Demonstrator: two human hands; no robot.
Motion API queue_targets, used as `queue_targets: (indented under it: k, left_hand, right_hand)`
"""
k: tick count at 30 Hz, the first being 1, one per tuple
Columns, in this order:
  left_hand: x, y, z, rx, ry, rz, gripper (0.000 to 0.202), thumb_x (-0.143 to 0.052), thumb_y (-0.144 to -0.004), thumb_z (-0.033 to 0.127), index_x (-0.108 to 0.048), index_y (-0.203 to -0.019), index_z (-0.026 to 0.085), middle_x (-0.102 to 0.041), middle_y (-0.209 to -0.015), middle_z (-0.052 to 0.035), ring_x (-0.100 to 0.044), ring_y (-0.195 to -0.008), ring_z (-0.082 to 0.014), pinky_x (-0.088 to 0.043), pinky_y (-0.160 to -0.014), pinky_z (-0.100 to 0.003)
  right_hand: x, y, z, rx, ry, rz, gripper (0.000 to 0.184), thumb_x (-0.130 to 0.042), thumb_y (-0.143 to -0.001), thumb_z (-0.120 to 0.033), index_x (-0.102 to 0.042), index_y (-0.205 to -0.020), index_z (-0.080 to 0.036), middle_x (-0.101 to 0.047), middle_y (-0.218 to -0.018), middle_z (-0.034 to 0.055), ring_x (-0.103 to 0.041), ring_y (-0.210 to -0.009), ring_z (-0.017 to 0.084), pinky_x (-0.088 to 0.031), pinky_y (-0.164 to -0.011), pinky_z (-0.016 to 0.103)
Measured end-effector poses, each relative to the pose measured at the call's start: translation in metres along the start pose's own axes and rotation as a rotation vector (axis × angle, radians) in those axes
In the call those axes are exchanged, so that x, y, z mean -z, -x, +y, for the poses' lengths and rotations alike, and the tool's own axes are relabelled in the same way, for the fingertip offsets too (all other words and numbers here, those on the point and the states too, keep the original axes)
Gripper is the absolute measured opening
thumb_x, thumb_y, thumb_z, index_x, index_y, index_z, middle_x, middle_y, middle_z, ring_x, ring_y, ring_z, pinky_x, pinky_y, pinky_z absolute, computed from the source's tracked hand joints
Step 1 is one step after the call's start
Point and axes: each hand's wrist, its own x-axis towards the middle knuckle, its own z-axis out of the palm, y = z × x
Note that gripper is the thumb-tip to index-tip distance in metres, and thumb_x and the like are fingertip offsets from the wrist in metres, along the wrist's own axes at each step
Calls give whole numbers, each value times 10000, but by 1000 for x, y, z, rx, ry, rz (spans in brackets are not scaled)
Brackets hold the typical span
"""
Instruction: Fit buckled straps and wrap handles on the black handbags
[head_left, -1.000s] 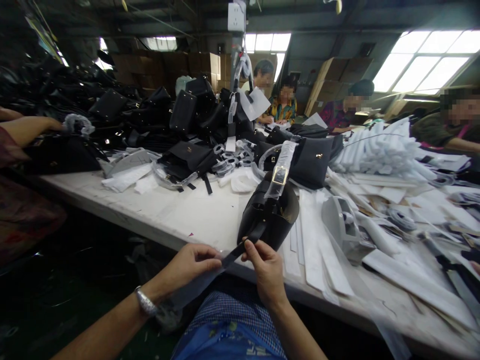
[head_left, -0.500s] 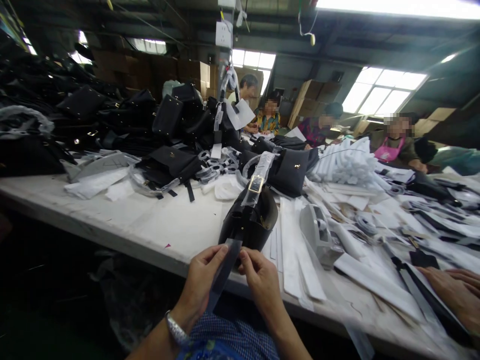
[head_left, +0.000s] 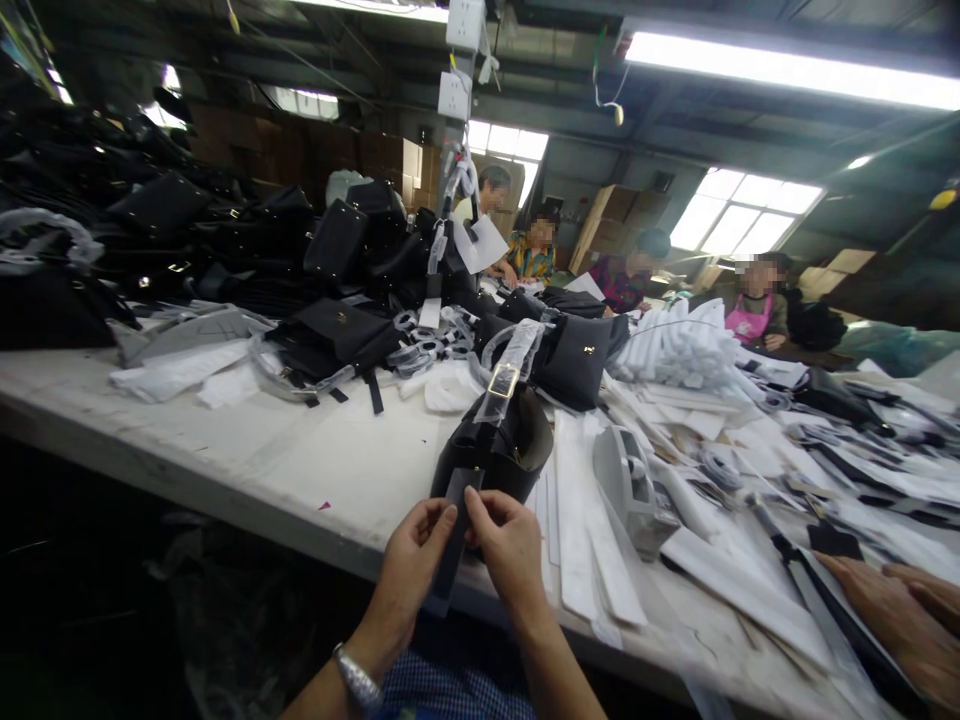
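My left hand [head_left: 410, 558] and my right hand [head_left: 508, 546] pinch a dark strap wrapped in clear film [head_left: 453, 530] between them, held upright at the near edge of the white table [head_left: 315, 455]. Just behind the strap lies an open black handbag [head_left: 501, 450] with a gold buckle [head_left: 502, 380] and a plastic-wrapped handle. A bracelet shows on my left wrist.
Piles of black handbags [head_left: 225, 240] fill the table's far left. White paper strips [head_left: 682, 345] and a tape dispenser [head_left: 628, 480] lie to the right. Another person's hands [head_left: 892, 610] rest at the lower right. Several people sit across the table.
The strap has swung from lying flat between my hands to standing upright. My hands have drawn closer together, and the camera has tilted up and to the right.
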Motion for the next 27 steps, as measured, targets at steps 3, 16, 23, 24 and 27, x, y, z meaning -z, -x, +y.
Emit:
queue_targets:
  k: [3,16,23,24,27]
  left_hand:
    - [2,2,-7,-18,-35,63,404,-660,-828,536,-679,-965,156,-722,-861,-42,-677,-807,-195,-529,-682,-249]
    - [34,-7,-1,-1015,-889,-60,311,-462,-975,149,-671,-1197,206,-714,-912,-62,-697,-818,-151,-563,-751,-205]
    - [47,-17,18,-1265,-1197,-217,324,-421,-984,144,-655,-1206,177,-723,-848,-91,-685,-700,-157,-562,-614,-212]
    - [48,-16,18,-1259,-1199,-220,327,-422,-984,149,-655,-1210,181,-723,-848,-94,-683,-692,-156,-557,-606,-211]
    - [48,-10,15,-1233,-1219,-190,327,-431,-981,148,-660,-1211,185,-729,-839,-91,-680,-684,-155,-545,-613,-217]
  right_hand:
    - [-4,0,1,-14,-7,14,366,-641,-853,-487,-701,-682,-168,-619,-512,6,-572,-473,138,-430,-494,228]
    - [-3,-11,-1,-160,-210,-84,512,-642,-813,-591,-630,-567,-142,-638,-476,55,-582,-407,132,-456,-434,211]
    - [-3,-5,0,-85,-78,-105,457,-669,-800,-557,-690,-617,-139,-682,-552,71,-643,-495,167,-512,-502,246]
    - [-3,-5,1,-81,-60,-104,447,-661,-809,-542,-687,-608,-143,-683,-550,70,-646,-497,170,-513,-506,247]
    - [-2,-3,3,-105,-104,-133,443,-623,-832,-516,-668,-593,-146,-682,-543,69,-646,-495,169,-515,-512,249]
